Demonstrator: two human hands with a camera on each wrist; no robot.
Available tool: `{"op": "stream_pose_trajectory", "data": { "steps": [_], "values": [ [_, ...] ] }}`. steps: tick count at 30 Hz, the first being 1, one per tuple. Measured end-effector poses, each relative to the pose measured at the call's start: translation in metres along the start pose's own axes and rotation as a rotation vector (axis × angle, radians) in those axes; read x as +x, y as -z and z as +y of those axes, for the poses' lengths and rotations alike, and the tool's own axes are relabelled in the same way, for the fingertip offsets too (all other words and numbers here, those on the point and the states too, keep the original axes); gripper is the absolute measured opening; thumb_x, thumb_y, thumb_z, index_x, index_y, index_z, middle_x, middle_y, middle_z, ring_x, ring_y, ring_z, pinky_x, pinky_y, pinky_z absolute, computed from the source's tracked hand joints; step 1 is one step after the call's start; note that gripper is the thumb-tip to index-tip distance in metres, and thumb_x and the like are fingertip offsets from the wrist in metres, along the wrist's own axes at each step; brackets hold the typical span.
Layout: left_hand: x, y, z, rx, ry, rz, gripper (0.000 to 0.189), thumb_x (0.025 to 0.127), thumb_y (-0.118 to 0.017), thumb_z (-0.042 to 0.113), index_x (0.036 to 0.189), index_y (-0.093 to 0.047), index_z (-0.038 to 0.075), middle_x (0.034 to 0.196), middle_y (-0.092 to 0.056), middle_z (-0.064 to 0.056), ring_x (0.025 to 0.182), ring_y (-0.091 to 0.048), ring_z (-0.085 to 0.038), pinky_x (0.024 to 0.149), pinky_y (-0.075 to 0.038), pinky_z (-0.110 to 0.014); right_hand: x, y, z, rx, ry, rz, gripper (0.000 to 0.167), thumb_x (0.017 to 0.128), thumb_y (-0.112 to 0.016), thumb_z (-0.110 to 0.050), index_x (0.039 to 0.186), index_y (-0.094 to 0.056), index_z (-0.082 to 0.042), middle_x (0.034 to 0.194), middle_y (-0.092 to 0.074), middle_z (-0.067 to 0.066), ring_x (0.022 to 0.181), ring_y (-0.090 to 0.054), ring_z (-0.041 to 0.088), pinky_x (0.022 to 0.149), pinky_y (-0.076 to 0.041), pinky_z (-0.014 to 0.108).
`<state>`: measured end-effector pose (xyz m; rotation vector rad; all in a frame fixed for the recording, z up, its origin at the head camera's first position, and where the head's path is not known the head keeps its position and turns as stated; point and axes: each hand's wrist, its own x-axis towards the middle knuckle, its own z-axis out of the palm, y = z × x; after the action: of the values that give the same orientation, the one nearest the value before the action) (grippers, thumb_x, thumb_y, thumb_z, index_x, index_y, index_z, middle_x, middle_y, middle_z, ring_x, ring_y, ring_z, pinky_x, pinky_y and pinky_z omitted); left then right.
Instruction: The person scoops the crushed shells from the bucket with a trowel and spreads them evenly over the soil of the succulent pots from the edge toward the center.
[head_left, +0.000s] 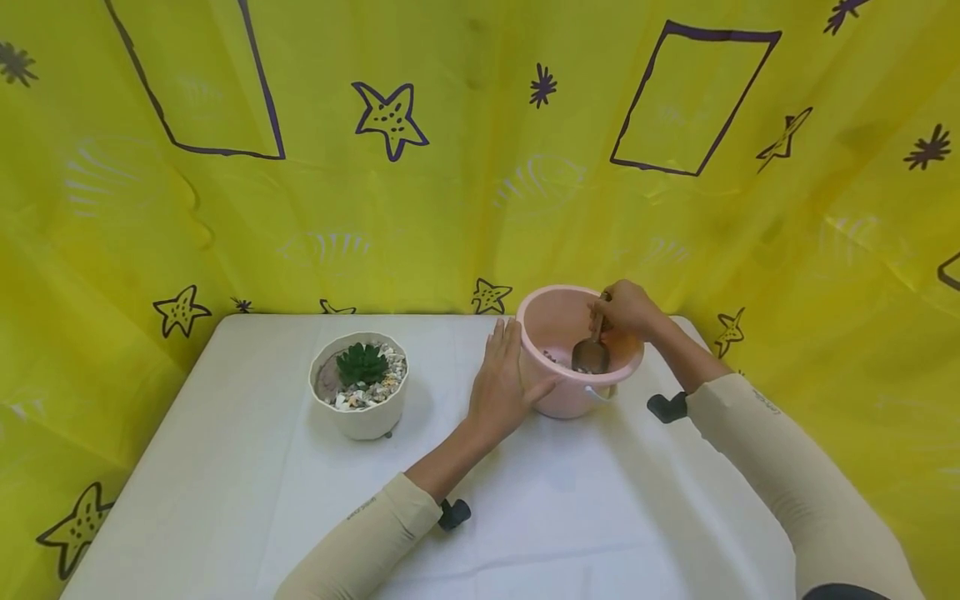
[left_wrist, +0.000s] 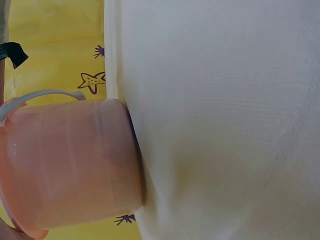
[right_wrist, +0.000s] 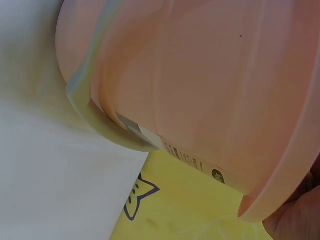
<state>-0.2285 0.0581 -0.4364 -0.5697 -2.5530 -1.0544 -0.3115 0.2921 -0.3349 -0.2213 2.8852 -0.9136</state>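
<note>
We are working before a yellow patterned curtain (head_left: pixel 465 200) that is filling the upper frame. Below it, a white table (head_left: pixel 562 500) is carrying the items. At right of centre, a pink bucket (head_left: pixel 558 402) is standing upright near the table's far edge. At left of centre, well apart from the bucket, a white pot (head_left: pixel 367 425) is holding a green plant (head_left: pixel 362 363) and mixed pebbles (head_left: pixel 367 400).

At the bucket's left side, our left hand (head_left: pixel 502 375) is resting against the rim and outer wall; its fingers are lying straight and close together, the thumb spreading away. At the bucket's upper right, our right hand (head_left: pixel 628 308) is curling its fingers around the handle of a brown scoop (head_left: pixel 591 356). The scoop blade is pointing down inside the bucket, beside small fragments (head_left: pixel 551 357); we are unable to tell its load.

We are judging the current step to be loading the scoop. The next move is probably calling for a braced bucket, a levelled blade and clearance over the rim.
</note>
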Motion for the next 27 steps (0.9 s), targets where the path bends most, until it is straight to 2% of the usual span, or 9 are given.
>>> {"op": "stream_pose_trajectory", "data": {
  "steps": [6,15,20,23,27],
  "values": [
    [0.000,-0.001,0.000,-0.008,0.002,0.000,0.104,0.091,-0.081,0.048,0.163,-0.028,-0.003,0.168,-0.031,-0.020,0.157,-0.023,-0.036,0.124,-0.025,-0.048,-0.003,0.001,-0.002,0.007,-0.033,0.018,0.033,0.107,-0.058,-0.010,0.089,-0.072,0.014,0.077,-0.074,0.020,0.073,-0.068,0.030,0.063,-0.048,0.021],
    [0.001,0.000,0.001,-0.022,0.020,-0.004,0.104,0.091,-0.082,0.049,0.165,-0.027,0.000,0.169,-0.031,-0.018,0.157,-0.023,-0.037,0.122,-0.029,-0.051,-0.006,-0.003,-0.005,0.068,-0.130,0.007,0.035,0.105,-0.057,-0.012,0.088,-0.075,0.012,0.074,-0.075,0.016,0.072,-0.069,0.023,0.068,-0.047,0.021],
    [0.001,0.000,0.002,-0.021,0.025,-0.006,0.104,0.090,-0.083,0.048,0.164,-0.028,-0.002,0.168,-0.031,-0.018,0.157,-0.024,-0.037,0.121,-0.031,-0.051,-0.009,-0.005,-0.009,0.086,-0.174,0.034,0.035,0.105,-0.055,-0.011,0.088,-0.075,0.013,0.073,-0.075,0.015,0.075,-0.071,0.028,0.070,-0.048,0.022],
    [0.000,0.000,0.001,-0.020,0.023,0.001,0.104,0.090,-0.084,0.047,0.163,-0.029,-0.003,0.168,-0.032,-0.019,0.157,-0.024,-0.037,0.121,-0.032,-0.052,-0.010,-0.007,-0.011,0.108,-0.194,0.050,0.034,0.104,-0.055,-0.010,0.089,-0.075,0.013,0.073,-0.075,0.015,0.079,-0.073,0.032,0.068,-0.049,0.022],
    [0.000,0.000,0.001,-0.023,0.026,0.009,0.105,0.089,-0.084,0.048,0.163,-0.029,-0.002,0.168,-0.032,-0.018,0.156,-0.024,-0.038,0.118,-0.035,-0.055,-0.010,-0.010,-0.013,0.125,-0.204,0.063,0.033,0.102,-0.055,-0.009,0.088,-0.075,0.014,0.071,-0.074,0.013,0.071,-0.072,0.026,0.063,-0.050,0.021]
  ]
}}
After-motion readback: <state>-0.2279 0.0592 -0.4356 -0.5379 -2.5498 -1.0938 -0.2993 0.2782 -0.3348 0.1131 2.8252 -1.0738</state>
